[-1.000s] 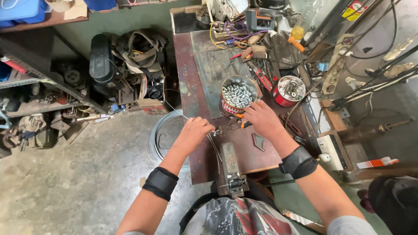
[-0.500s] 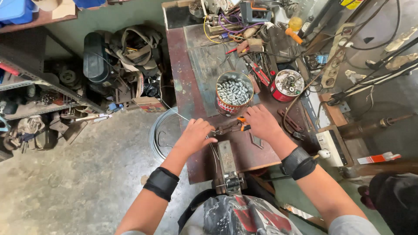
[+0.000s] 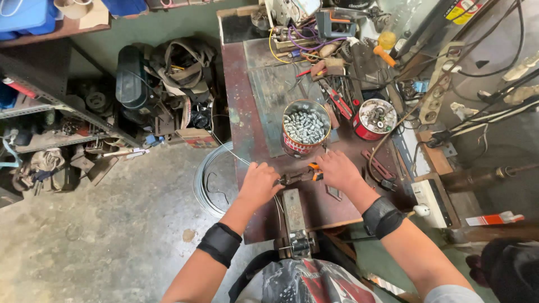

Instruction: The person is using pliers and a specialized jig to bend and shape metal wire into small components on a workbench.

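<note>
- While both forearms reach forward over the workbench (image 3: pixel 252 140), the left hand (image 3: pixel 259 185) lies knuckles-up with fingers curled around thin wire (image 3: pixel 224 150); the right hand (image 3: pixel 337 170) is closed on the orange handles of the pliers (image 3: pixel 300 175); the plier tips point left, to just beside the left hand's fingers.
- Each wrist wears a black band; the hands sit close together, just beyond a metal block (image 3: pixel 293 209) fixed at the bench's near edge.
- Wire runs from the left hand off the bench's left edge to a coil (image 3: pixel 203 185) on the concrete floor.
- Just past the hands stands a red can (image 3: pixel 305 128) full of silvery bolts; right of it a second can (image 3: pixel 374 118) holds mixed small hardware.
- Farther back lie red-handled cutters (image 3: pixel 338 101), loose cables and tools; a white power strip (image 3: pixel 431 202) sits at the right.
</note>
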